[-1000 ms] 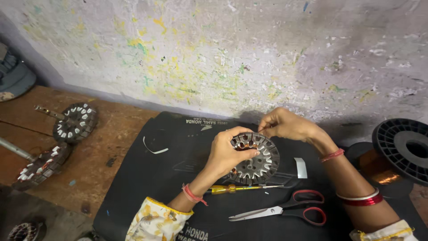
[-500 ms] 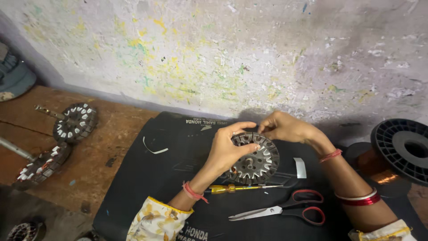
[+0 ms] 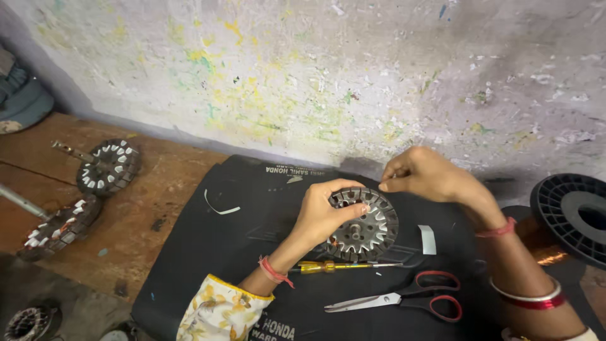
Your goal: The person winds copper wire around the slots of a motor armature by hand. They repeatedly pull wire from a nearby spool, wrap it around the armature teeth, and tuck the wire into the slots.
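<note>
Currently, all places are given relative to the stator core.

Black mat [image 3: 208, 265]: lies under the stator core and spreads to all sides of it; position unchanged over the last second.

Wire spool [image 3: 571, 218]: black, well to the right of the stator core, with copper winding wire showing below its flange.

Stator core [image 3: 364, 224]: round slotted metal disc, tilted up on edge above the mat. One second ago its face leaned further toward the camera; it now sits lower and flatter, so the upper rim slots face the right hand.

Left hand [image 3: 325, 215]: closed on the left rim of the stator core, thumb across the face; grip kept throughout.

Right hand [image 3: 426, 177]: just above the upper right rim, fingertips pinched narrow; whether wire lies between them cannot be told. It has stayed at the rim.

Scissors [image 3: 404, 300]: red-handled, below the stator core, untouched.

Screwdriver [image 3: 338, 267]: yellow-handled, directly below the stator core, untouched.
</note>
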